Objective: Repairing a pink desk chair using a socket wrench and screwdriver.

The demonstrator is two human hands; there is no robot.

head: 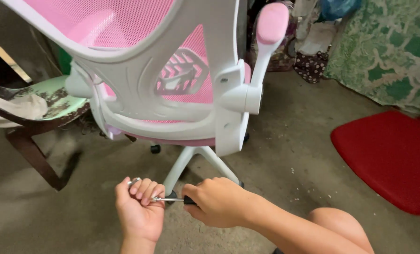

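A white office chair [139, 80] with pink mesh back and pink armrest pad stands in front of me, seen from behind. Low in the view, my right hand [214, 202] grips the black handle of a screwdriver [172, 199], whose metal shaft points left. My left hand [139, 207] is closed around the shaft's tip and a small metal part that shows above the fingers. Both hands sit just in front of the chair's white star base [191, 162].
A red cushion [389, 160] lies on the concrete floor at the right. A worn wooden chair with a green seat [54, 99] stands at the left. Green patterned cloth [384, 51] and bags fill the back right. My bare knee [337, 226] shows bottom right.
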